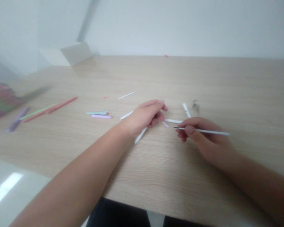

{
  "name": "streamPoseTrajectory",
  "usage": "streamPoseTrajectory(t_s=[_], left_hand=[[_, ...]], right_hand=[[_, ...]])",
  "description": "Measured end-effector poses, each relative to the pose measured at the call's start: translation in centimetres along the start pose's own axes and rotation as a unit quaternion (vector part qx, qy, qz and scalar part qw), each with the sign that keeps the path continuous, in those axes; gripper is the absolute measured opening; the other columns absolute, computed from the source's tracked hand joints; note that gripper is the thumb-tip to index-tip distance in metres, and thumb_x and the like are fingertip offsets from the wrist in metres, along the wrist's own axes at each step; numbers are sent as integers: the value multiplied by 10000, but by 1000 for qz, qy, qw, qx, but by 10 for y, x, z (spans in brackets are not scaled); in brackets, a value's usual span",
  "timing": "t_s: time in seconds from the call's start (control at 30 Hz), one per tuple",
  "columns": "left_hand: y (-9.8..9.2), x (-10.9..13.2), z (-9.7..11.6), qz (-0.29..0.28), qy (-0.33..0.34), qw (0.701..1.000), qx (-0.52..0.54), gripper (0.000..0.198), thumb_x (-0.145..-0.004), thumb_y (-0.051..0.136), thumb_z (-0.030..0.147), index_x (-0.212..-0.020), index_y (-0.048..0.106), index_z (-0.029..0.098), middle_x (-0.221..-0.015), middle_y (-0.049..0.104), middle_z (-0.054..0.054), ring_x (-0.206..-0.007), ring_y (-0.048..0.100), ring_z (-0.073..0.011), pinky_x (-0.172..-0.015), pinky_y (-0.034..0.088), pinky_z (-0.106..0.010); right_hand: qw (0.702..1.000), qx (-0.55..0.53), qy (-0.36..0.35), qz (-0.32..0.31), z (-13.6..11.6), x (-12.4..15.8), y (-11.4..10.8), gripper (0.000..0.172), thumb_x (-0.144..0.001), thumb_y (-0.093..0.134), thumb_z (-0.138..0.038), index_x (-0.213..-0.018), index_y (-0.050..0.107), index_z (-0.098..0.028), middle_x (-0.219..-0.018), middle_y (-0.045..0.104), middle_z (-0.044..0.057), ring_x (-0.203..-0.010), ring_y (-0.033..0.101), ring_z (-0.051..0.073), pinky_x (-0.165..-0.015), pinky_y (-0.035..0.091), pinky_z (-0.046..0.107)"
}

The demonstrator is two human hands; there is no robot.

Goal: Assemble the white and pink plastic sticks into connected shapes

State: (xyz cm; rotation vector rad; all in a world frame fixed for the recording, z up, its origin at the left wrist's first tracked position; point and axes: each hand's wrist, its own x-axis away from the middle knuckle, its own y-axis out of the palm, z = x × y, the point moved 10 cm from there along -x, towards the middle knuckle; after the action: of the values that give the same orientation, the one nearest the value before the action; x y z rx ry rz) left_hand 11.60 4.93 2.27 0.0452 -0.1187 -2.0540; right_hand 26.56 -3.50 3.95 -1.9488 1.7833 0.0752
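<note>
My left hand (146,115) rests on the wooden table (239,94) with its fingers curled in a pinch round a small pinkish piece (165,124). Under it lies a white pen barrel (140,136). My right hand (198,134) pinches a thin white refill (210,131), its dark tip pointing left toward my left hand. Between the hands lies a white pen part (173,121), and another white piece (186,110) lies just beyond my right hand.
To the left lie a teal pen (97,113), a purple one (101,116), a long pink pen (61,104) beside a green pen (36,112), and a purple pen (16,119). A thin white refill (127,95) lies further back. A dark smudge (195,105) marks the table.
</note>
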Motion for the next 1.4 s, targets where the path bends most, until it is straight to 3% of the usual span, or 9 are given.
streamPoseTrajectory(t_s=[0.13, 0.3, 0.43, 0.63, 0.73, 0.83, 1.0, 1.2, 1.4], left_hand=[[-23, -7, -5, 114, -11, 988, 104, 128, -946, 571, 325, -913, 519, 213, -635, 520, 58, -460, 434, -75, -493, 455, -185], [-34, -12, -28, 159, -52, 984, 63, 121, -1004, 505, 285, -929, 443, 213, -748, 572, 24, -628, 632, -121, -675, 566, -286], [-28, -10, -27, 99, -54, 970, -215, 186, -1010, 535, 392, -1023, 438, 234, -821, 685, -14, -746, 680, -176, -742, 525, -325], [-11, -1, -4, 33, 64, 870, -488, 241, -951, 582, 419, -1064, 569, 207, -1027, 707, -87, -908, 655, -230, -830, 513, -381], [-4, 2, 5, 4, 110, 852, -512, 245, -968, 520, 348, -1107, 649, 193, -1141, 709, -108, -1066, 657, -257, -962, 510, -414], [18, 14, 21, -86, 198, 826, -521, 283, -881, 570, 205, -1131, 702, 206, -1197, 711, -74, -1180, 630, -247, -1103, 447, -409], [43, 33, 10, -255, 179, 819, -482, 287, -830, 687, 190, -1104, 756, 239, -1167, 729, -48, -1122, 666, -209, -1072, 468, -349], [43, 31, -4, -284, 151, 802, -503, 155, -836, 776, 306, -977, 791, 245, -1030, 746, -33, -1050, 668, -208, -1001, 463, -344], [33, 28, -14, -276, 58, 803, -525, 155, -850, 737, 354, -949, 767, 238, -953, 739, -4, -885, 659, -171, -824, 470, -310]], right_hand=[[995, 67, -23, -64, -11, 1, 13, 115, -1000, 641, -317, -983, 732, -249, -815, 748, 19, -712, 697, 162, -633, 579, 283], [974, 148, -48, -165, -14, 3, 34, 126, -992, 615, -260, -943, 730, -244, -838, 741, 6, -757, 681, 161, -690, 545, 290], [975, 154, -46, -156, -9, 3, 31, 127, -1002, 615, -289, -954, 723, -245, -835, 728, 3, -747, 666, 160, -671, 519, 289], [986, 137, -11, -98, -2, -1, 19, 118, -999, 624, -313, -937, 710, -262, -785, 712, 1, -691, 646, 166, -612, 504, 295], [992, 105, 26, -68, 4, -2, 14, 130, -993, 635, -343, -922, 706, -262, -755, 700, 8, -653, 635, 174, -555, 492, 299], [996, 67, 45, -32, 9, -3, 8, 133, -984, 657, -350, -903, 703, -255, -785, 715, 20, -674, 648, 175, -574, 511, 303], [997, 18, 70, 16, 17, -6, -2, 189, -984, 678, -382, -861, 684, -238, -736, 700, 11, -634, 636, 152, -575, 520, 286], [992, -28, 120, 31, 28, -7, -4, 399, -988, 610, -594, -810, 652, -239, -662, 662, 1, -540, 596, 135, -502, 478, 275], [984, 84, 138, -76, 31, 0, 11, 470, -1005, 545, -621, -733, 607, -243, -588, 629, 6, -490, 552, 147, -452, 394, 290]])
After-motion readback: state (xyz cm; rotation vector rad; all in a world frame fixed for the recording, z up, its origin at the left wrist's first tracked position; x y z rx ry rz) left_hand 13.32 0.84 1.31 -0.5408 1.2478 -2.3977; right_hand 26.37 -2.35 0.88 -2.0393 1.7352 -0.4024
